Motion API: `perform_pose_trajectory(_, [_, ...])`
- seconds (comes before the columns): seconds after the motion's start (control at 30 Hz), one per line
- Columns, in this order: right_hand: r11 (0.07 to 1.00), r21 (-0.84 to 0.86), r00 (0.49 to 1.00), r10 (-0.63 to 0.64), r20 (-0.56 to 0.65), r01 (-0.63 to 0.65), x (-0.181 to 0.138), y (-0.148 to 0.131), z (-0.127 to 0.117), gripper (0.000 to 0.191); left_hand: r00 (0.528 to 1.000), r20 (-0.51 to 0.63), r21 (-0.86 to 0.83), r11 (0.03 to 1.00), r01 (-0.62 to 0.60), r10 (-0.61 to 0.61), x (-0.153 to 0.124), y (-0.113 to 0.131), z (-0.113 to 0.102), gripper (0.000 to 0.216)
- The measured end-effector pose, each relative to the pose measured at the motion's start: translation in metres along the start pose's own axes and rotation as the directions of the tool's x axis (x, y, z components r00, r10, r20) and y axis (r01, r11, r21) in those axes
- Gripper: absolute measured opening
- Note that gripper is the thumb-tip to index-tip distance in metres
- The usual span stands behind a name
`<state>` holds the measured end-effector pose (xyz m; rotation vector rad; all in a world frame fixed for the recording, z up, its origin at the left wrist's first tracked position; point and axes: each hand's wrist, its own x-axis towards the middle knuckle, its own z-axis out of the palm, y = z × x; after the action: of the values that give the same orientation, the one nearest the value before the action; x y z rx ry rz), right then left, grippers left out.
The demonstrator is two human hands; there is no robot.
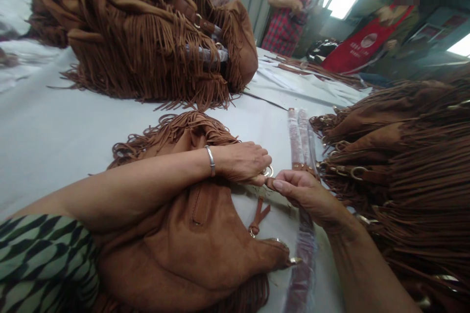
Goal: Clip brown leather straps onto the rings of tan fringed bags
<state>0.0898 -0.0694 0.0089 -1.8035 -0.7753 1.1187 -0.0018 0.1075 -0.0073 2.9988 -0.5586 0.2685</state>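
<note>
A brown suede bag [220, 234] with fringe lies on the white table in front of me. My left hand [244, 160] reaches across it, fingers closed at a metal ring [269, 171] by the bag's edge. Between thumb and fingers, my right hand [303, 190] pinches the end of a brown leather strap [270, 183] right beside that ring. The hands almost touch, and the fingers partly cover the ring and strap. Below them hangs a zipper pull [260, 216] with a leather tassel. A plastic-wrapped strap [303, 264] runs under my right hand.
A heap of fringed brown bags [147, 44] stands at the back left. More fringed bags [422, 156] with metal rings are piled along the right. White sheets and thin brown strips [312, 71] lie at the far side. Across the table are people, two wearing aprons [282, 24].
</note>
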Motion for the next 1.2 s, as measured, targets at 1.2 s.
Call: perform_pose_trajectory(1.2, [0.963,0.214,0.987,0.161,0.023,-0.162,0.011,0.003,-0.011,0.035,1.000,0.007,-0.025,1.000,-0.005,0.005,-0.003,0.005,0.000,0.044])
